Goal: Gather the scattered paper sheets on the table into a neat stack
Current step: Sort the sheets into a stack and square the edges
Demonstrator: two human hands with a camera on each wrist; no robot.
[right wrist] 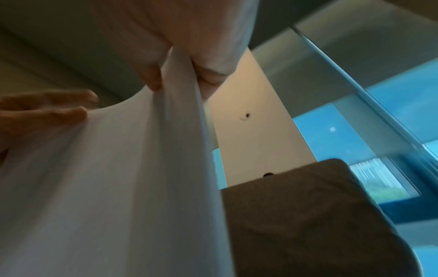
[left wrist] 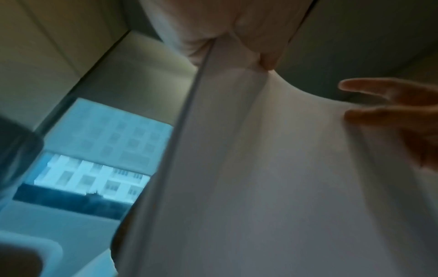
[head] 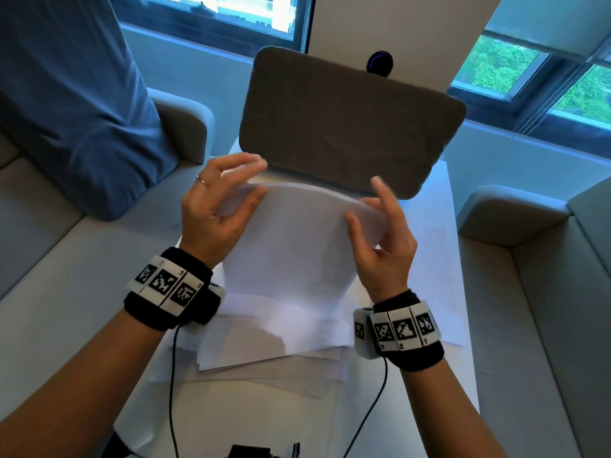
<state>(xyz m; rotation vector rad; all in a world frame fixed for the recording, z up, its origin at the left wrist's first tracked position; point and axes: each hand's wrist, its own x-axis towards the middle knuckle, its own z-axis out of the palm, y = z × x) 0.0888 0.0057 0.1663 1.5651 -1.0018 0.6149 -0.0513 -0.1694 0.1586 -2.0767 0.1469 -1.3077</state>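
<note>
Above the white worktop (head: 463, 375), between two grey sofas, a person holds a bundle of paper sheets (head: 297, 246) upright, its lower edge down among the sheets lying flat below. The left hand (head: 215, 213) pinches the bundle's upper left corner, thumb on the near face and fingers behind; the left wrist view shows the sheet edge running into that grip. The right hand (head: 383, 239) pinches the upper right corner the same way, thumb in front, with at least one finger raised clear of the paper. Between the two grips the top edge bows upward in a curve, so the bundle is being squeezed slightly from both sides.

As a judgement, the task is partly done. A good share of the sheets is already collected into the held bundle, and the pose suggests the squaring-up step: edges being aligned by standing the bundle on end. What remains is plain below: loose sheets (head: 264, 358) still lie fanned and overlapping on the worktop under the wrists, their corners stepped out to the left, and another sheet (head: 443, 259) spreads out to the right. These need gathering in and the whole lot squaring before it counts as neat.

A brown cushion (head: 347, 127) stands propped at the worktop's far end, just behind the bundle.
</note>
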